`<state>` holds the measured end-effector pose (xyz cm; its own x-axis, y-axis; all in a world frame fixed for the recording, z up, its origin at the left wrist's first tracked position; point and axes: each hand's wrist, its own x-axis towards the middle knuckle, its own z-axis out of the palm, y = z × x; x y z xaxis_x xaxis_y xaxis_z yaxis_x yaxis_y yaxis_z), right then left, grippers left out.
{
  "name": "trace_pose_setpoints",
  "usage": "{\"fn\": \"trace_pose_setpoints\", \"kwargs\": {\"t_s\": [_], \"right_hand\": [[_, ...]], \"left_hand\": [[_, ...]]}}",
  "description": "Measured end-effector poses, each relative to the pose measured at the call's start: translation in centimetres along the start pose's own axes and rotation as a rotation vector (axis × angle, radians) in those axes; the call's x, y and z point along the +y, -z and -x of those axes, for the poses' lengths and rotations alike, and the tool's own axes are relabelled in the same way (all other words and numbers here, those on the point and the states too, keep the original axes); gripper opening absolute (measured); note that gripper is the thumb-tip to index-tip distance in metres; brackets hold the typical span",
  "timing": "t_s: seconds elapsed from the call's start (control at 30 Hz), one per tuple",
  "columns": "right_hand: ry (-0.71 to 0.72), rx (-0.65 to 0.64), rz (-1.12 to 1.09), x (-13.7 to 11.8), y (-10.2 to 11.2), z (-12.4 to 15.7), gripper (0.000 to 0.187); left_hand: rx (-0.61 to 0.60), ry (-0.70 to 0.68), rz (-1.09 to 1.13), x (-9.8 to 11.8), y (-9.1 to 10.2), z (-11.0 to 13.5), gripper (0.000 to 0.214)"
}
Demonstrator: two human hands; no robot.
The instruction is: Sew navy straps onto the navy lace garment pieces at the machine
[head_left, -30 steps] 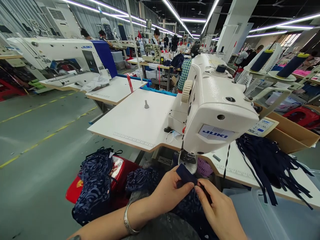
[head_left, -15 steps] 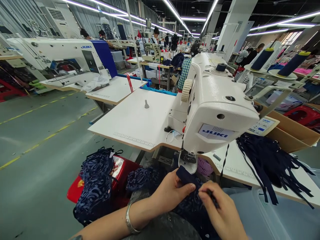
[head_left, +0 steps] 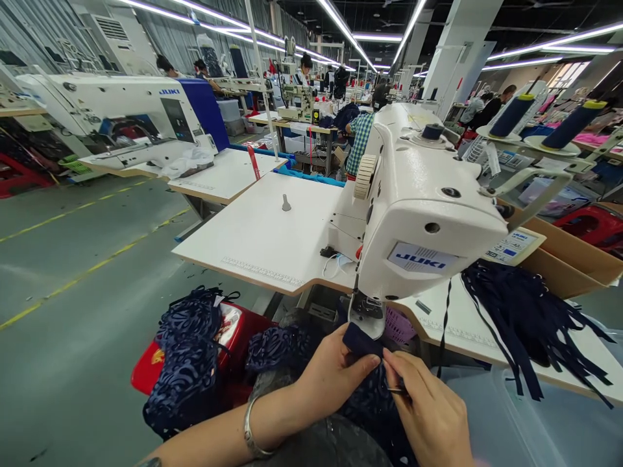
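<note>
My left hand (head_left: 321, 373), with a silver bangle at the wrist, grips a folded navy fabric piece (head_left: 360, 340) between thumb and fingers. It is held just in front of the needle area of the white sewing machine (head_left: 433, 194). Thumb and fingers of my right hand (head_left: 428, 408) pinch the right edge of this piece, close to the left thumb. A small dark object (head_left: 398, 390) shows under the right fingers; its kind is unclear. Dark patterned navy fabric (head_left: 372, 405) hangs below both hands over my lap.
Patterned navy garments (head_left: 187, 357) lie on a red stool (head_left: 146, 370) at the left. Navy straps (head_left: 530, 318) spread over the right tabletop beside a cardboard box (head_left: 574, 253). A translucent bin (head_left: 535, 421) stands at the lower right. Thread cones (head_left: 511, 117) are mounted behind the machine.
My right hand has moved slightly left and closed on the fabric's edge; before, it was a little apart. My left hand stays about where it was.
</note>
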<state>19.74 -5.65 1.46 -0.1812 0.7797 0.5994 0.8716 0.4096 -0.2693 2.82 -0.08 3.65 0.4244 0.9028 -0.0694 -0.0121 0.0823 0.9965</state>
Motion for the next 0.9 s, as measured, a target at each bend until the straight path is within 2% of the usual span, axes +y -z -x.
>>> {"fn": "trace_pose_setpoints", "kwargs": {"t_s": [0.17,0.27,0.33,0.43,0.5,0.53,0.57,0.67,0.77,0.9], "right_hand": [[0.064,0.032,0.170,-0.1,-0.6,0.6,0.020],[-0.002,0.023,0.127,-0.5,-0.8,0.0,0.016],[-0.145,-0.034,-0.059,-0.4,-0.4,-0.4,0.014],[-0.357,-0.139,-0.555,0.3,0.8,-0.6,0.025],[-0.419,-0.124,-0.819,1.0,1.7,-0.3,0.033],[-0.445,-0.098,-0.853,1.3,2.1,-0.2,0.033],[-0.469,-0.073,-0.815,1.5,2.3,-0.1,0.030],[-0.476,-0.071,-0.497,1.3,2.1,-0.3,0.013],[-0.319,-0.098,-0.285,0.5,1.1,-0.5,0.013],[-0.066,-0.013,-0.041,0.1,0.0,-0.1,0.020]], "left_hand": [[0.031,-0.088,-0.158,0.6,-0.1,0.1,0.007],[0.024,-0.073,-0.189,0.8,-0.1,0.3,0.005],[0.032,-0.048,-0.220,0.8,-0.1,0.3,0.005],[0.069,-0.050,-0.241,0.5,0.1,0.2,0.008],[0.055,-0.042,-0.157,0.0,0.2,0.1,0.012],[0.033,-0.025,-0.093,-0.2,0.3,0.1,0.015],[0.013,-0.001,-0.030,-0.3,0.3,0.0,0.018],[-0.010,0.054,0.075,-0.5,0.1,0.0,0.020],[-0.006,0.055,0.053,-0.2,0.0,0.0,0.017],[0.018,-0.015,-0.073,-0.3,0.1,0.1,0.013]]}}
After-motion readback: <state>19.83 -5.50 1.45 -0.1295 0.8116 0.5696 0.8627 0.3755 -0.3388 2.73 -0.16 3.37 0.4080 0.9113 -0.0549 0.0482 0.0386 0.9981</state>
